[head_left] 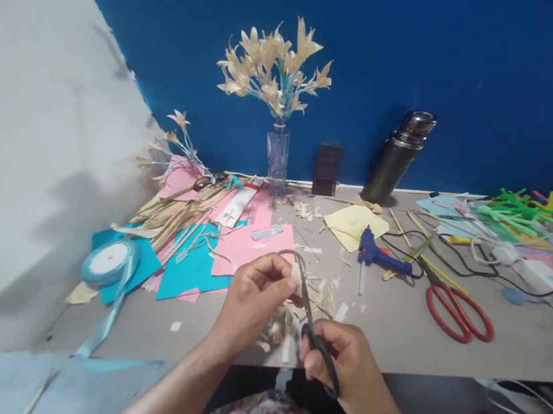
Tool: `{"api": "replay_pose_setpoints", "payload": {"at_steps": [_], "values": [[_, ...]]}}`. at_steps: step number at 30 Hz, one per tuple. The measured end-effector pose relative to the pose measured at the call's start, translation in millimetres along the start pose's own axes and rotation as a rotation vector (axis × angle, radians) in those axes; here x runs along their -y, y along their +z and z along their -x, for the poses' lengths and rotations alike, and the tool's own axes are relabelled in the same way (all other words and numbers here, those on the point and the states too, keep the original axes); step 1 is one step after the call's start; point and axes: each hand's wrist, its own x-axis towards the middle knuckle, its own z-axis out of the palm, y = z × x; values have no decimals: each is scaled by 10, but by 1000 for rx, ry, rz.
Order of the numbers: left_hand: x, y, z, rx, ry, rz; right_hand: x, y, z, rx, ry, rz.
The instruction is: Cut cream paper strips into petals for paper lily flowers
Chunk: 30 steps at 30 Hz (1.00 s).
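In the head view, my left hand (pixel 262 294) is closed in a pinch on a small pale strip of dried husk (pixel 296 274). My right hand (pixel 345 363) grips black-handled scissors (pixel 322 356), fingers through the loops. Their blades point up and away, passing right beside the pale strip; whether they touch it I cannot tell. A thin dark strand curves over the top of my left fingers; its kind is unclear. Under both hands lies a heap of pale husk scraps (pixel 277 331), partly covered by my left hand.
Dried-husk flowers (pixel 278 66) stand in a clear bottle (pixel 277 160) by the wall. A blue glue gun (pixel 381 255), red-handled scissors (pixel 457 313) and a dark flask (pixel 397 158) are rightward. Leftward lie a ribbon roll (pixel 108 260), dried strips (pixel 182 212) and pink paper (pixel 245 250).
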Motion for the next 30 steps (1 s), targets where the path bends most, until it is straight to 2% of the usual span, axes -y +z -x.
{"api": "replay_pose_setpoints", "payload": {"at_steps": [4,14,23,30], "values": [[1,-42,-10,52,-18,19,30,9,12,2,-18,11],[-16,-42,8,55,-13,4,27,47,10,-6,44,-19],[12,-132,-1,145,-29,58,-39,40,60,-9,46,26],[22,-157,-7,161,-20,55,-32,91,54,-6,98,-116]]}}
